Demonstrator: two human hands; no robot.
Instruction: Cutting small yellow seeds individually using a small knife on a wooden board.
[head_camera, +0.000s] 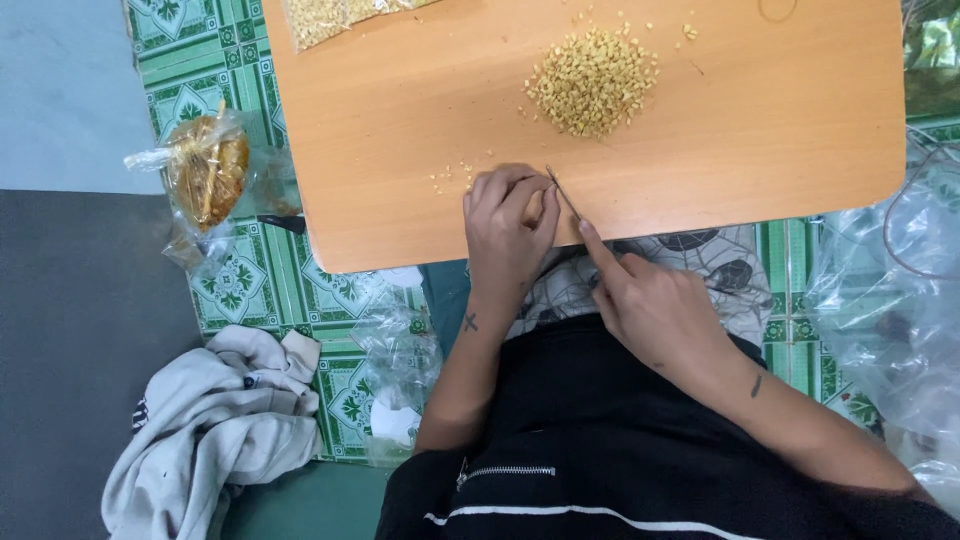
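L hand was curled fingers-down on the board near its front edge, pinning a small yellow piece under the fingertips. R hand gripped a thin blade, index finger along it, tip touching the piece. Cut bits pile lay farther back.
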